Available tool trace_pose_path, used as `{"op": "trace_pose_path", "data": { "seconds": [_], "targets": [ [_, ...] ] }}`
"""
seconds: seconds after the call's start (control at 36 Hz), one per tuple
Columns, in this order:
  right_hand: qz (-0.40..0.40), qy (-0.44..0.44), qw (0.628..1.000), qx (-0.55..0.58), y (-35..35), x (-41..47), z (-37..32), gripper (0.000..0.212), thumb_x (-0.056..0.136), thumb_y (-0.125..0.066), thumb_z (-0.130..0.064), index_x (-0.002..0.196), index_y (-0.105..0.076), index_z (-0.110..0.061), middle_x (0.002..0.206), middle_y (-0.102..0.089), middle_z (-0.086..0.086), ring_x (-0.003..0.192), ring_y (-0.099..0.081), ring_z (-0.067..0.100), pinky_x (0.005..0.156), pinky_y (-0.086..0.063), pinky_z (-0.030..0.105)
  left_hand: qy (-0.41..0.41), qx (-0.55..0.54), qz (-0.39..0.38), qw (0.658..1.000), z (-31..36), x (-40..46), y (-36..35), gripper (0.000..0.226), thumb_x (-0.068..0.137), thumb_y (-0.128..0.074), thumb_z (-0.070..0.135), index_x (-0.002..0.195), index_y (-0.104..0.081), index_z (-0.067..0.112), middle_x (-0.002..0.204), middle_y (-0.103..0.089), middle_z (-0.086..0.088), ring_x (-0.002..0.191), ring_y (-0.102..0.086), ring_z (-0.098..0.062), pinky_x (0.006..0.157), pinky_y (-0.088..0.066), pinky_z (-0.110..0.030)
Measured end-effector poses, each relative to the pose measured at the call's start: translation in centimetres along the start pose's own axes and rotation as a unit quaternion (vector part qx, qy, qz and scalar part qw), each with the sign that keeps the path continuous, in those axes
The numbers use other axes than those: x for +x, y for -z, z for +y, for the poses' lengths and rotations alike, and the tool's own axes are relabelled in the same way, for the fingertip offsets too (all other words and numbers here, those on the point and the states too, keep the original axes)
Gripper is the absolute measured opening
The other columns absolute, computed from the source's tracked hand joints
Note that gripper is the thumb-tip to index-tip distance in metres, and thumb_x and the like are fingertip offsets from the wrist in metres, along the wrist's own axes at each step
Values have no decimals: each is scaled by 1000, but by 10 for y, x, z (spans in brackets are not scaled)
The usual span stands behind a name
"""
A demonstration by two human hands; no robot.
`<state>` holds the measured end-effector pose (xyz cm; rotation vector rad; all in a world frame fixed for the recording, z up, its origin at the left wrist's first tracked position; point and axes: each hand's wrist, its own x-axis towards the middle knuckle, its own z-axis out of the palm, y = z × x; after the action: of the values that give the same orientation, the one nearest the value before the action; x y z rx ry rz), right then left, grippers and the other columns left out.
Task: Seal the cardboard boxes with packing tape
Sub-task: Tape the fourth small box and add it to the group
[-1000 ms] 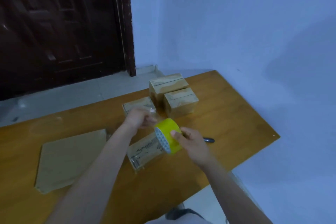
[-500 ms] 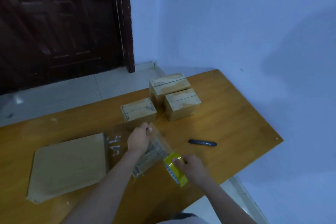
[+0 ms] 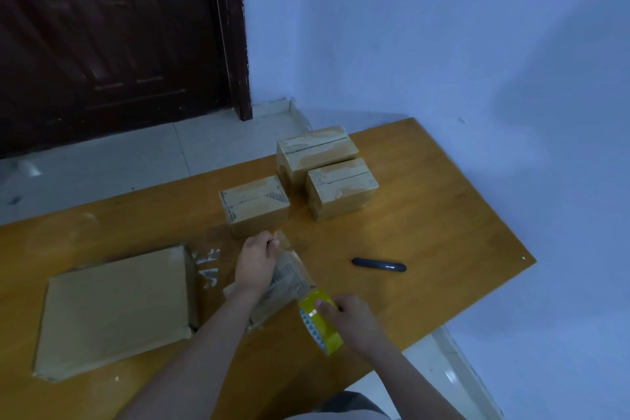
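Note:
My right hand (image 3: 351, 319) grips a yellow roll of clear packing tape (image 3: 318, 322) near the table's front edge. A stretch of clear tape (image 3: 289, 259) runs from the roll up to my left hand (image 3: 256, 261), which pinches its free end. Under the tape lies a small flat cardboard box (image 3: 283, 286) with printed text, partly hidden by my left forearm. Three small upright cardboard boxes stand behind: one (image 3: 254, 206) just beyond my left hand, one (image 3: 341, 187) to its right, one (image 3: 315, 148) at the back.
A large flat cardboard box (image 3: 116, 307) lies at the left of the wooden table (image 3: 443, 232). A dark pen-like cutter (image 3: 379, 264) rests right of my hands. Scraps of clear tape (image 3: 208, 262) stick to the table. A dark door and a blue wall stand behind.
My right hand pulled the tape roll down toward the table's front edge, drawing out a length of tape. My left hand came down from the small box, still pinching the tape end.

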<state>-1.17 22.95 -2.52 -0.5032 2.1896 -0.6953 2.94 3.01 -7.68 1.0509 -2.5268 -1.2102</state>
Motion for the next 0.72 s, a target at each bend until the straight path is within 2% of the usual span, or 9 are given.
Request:
{"op": "trace_pose_path", "data": {
  "seconds": [0.14,0.28,0.36,0.44,0.5,0.56,0.58,0.64,0.72],
  "targets": [
    [1,-9,1000,-13,-6,8,5,45,95,-51,-41,57,-37,-20,52,-35,-7,40,-33,4,43,-24,18,20,0,-22,1000,1,4,1,24,99,-47,21,77,-48,11,74,-49,-8,77,-48,-26,57,-30,-32],
    [-15,-11,1000,10,-6,12,8,39,95,-50,-40,63,-45,-18,55,-43,-7,44,-39,3,42,-27,15,79,7,-72,994,2,13,4,22,97,-51,22,77,-54,14,74,-53,-3,78,-53,-24,62,-34,-30],
    [-23,-14,1000,11,-7,15,9,37,95,-50,-42,70,-48,-15,58,-45,-6,46,-40,3,43,-27,14,119,27,-114,986,7,19,7,20,96,-52,21,79,-61,15,80,-58,-2,81,-55,-22,66,-39,-28],
    [-27,-28,999,6,-9,19,9,39,95,-49,-43,67,-48,-16,58,-47,-6,48,-43,4,45,-29,17,164,42,-153,974,10,26,10,23,92,-51,16,76,-67,18,88,-64,-4,86,-58,-24,73,-45,-30],
    [-28,-34,999,-7,-9,21,8,40,95,-49,-42,62,-46,-19,59,-48,-5,50,-44,5,46,-29,17,208,27,-172,963,14,30,14,25,89,-52,14,67,-63,15,81,-63,-5,77,-58,-23,68,-45,-29],
    [-33,-42,999,7,-10,22,7,39,95,-49,-42,63,-47,-20,64,-52,-2,56,-49,9,50,-33,21,245,13,-193,950,21,32,17,29,89,-56,16,61,-50,12,70,-53,-5,64,-52,-19,60,-39,-29],
    [-35,-45,998,16,-10,23,7,38,95,-49,-42,64,-47,-19,66,-54,0,59,-51,11,52,-35,23,267,3,-199,943,23,32,17,29,90,-58,20,63,-49,11,70,-52,-5,63,-51,-19,59,-38,-30],
    [-32,-43,998,16,-11,22,7,39,95,-49,-42,64,-46,-20,68,-54,2,61,-52,13,53,-35,24,308,-17,-215,927,26,31,16,24,92,-58,27,77,-56,10,79,-57,-7,74,-57,-22,66,-43,-32],
    [-30,-33,998,35,-11,21,7,37,95,-49,-40,63,-46,-22,73,-57,4,69,-55,16,58,-37,25,305,-6,-228,924,25,31,12,25,96,-51,29,91,-62,7,93,-62,-11,91,-62,-28,73,-45,-33]
  ]
}}
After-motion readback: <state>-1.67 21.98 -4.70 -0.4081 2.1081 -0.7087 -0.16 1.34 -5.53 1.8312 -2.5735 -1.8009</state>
